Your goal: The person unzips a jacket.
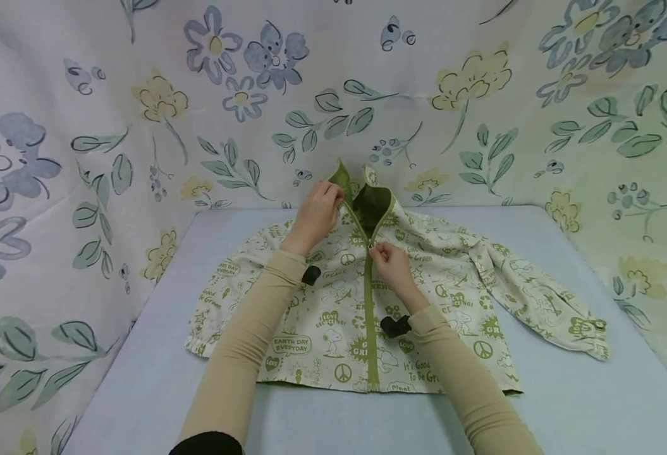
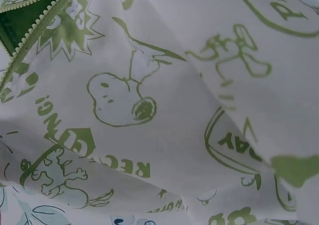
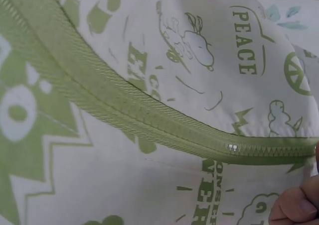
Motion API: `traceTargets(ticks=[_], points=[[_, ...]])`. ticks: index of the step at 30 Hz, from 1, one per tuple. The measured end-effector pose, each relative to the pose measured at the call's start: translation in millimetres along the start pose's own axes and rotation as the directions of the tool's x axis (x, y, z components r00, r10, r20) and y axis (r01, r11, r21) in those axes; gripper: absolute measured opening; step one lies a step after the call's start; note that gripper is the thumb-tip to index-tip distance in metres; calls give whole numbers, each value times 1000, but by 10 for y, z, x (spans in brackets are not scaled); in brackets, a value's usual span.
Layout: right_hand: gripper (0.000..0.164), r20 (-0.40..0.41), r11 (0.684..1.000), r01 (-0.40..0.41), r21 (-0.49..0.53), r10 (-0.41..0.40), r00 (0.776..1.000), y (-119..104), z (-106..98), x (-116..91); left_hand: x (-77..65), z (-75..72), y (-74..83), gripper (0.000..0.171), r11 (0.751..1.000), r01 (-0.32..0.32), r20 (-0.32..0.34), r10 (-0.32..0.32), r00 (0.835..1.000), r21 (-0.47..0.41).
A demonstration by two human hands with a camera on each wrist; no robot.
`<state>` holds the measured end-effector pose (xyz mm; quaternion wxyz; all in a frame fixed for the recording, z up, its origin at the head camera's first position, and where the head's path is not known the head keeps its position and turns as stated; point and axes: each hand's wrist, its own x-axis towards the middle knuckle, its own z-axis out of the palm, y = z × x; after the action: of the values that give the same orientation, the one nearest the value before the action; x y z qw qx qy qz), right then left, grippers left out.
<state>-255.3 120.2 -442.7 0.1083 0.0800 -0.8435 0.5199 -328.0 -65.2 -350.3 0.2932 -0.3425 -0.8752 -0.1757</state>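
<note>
Overall, whole jacket (image 1: 336, 309) from head, zipper teeth (image 3: 266, 151) from right wrist

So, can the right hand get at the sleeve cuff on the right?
Probably yes: nothing blocks the right hand from the cuff, though it would likely have to let go of the zipper first.

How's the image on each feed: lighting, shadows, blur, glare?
Head view: bright, fairly even light, left hand and right hand readable, faint shadows on the table, no strong glare; left wrist view: dimmer, greyish, the jacket print softening toward the right edge; right wrist view: also dim, the zipper legible, the right hand cut off by the frame.
</note>
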Motion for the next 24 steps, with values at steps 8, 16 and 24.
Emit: traceTargets(ticks=[8,16,24], points=[[22,-6,999,4,35,-4,1000,44,29,-41,-4,12,-40,9,1000,20,-6,-20,1000,-5],[21,-6,999,-25,29,25,1000,102,61,-76,-19,-2,-57,9,999,39,-6,-40,999,-16],[20,16,999,-39,29,38,999,114,77,-95,-20,-57,-48,10,997,71,-22,-71,997,-28]])
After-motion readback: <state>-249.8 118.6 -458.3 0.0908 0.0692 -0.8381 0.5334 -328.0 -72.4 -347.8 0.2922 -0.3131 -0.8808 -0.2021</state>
